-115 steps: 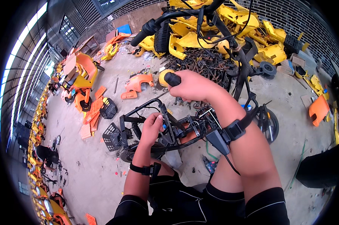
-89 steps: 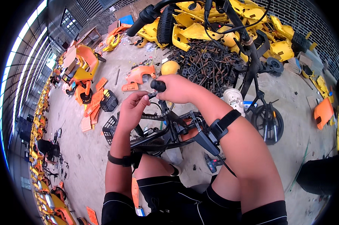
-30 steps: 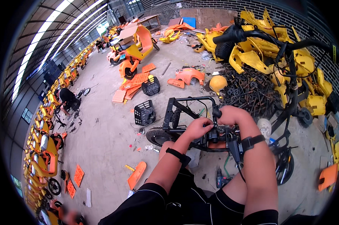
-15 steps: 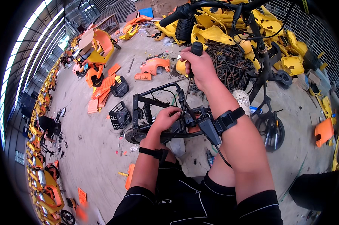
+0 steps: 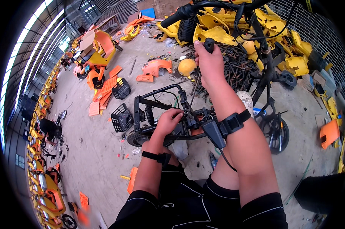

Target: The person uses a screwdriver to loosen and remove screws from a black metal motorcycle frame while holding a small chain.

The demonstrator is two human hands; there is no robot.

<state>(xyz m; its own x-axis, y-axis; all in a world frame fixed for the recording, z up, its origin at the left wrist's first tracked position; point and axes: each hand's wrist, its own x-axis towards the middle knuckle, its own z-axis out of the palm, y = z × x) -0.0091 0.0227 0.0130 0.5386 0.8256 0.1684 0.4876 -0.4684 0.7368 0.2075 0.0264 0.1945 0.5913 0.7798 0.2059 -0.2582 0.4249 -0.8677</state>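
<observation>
Screwdriver (image 5: 208, 45) stands steeply in your right hand (image 5: 210, 65), fingers clamped around its black handle, thumb near the top. Its shaft slopes down toward your 12 o'clock, to the black two-wheeler frame (image 5: 183, 100) directly ahead of you. You have your left hand (image 5: 167, 121) at the frame, just left of the shaft's lower end. Its thumb and forefinger look drawn together there, but you cannot tell from this view whether they pinch a part, nor whether the tip is seated.

Judged by how things lie, you are partway through. Done: the frame shows bare tubing with no outer panels. Left on it: the handlebar (image 5: 174, 18) at 12 o'clock, the front wheel (image 5: 273, 134) between 1 and 2, the rear wheel (image 5: 135, 139) at 11, the spring shock (image 5: 149, 115) above that wheel, and several cables. The spot beneath your left hand also looks unfinished, since the tool is trained on it.

A power drill (image 5: 213, 159) lies on the floor between the frame and your legs, toward 12:30, out of your grip. A black basket (image 5: 122, 117) sits at 11 o'clock, beyond the rear wheel.
</observation>
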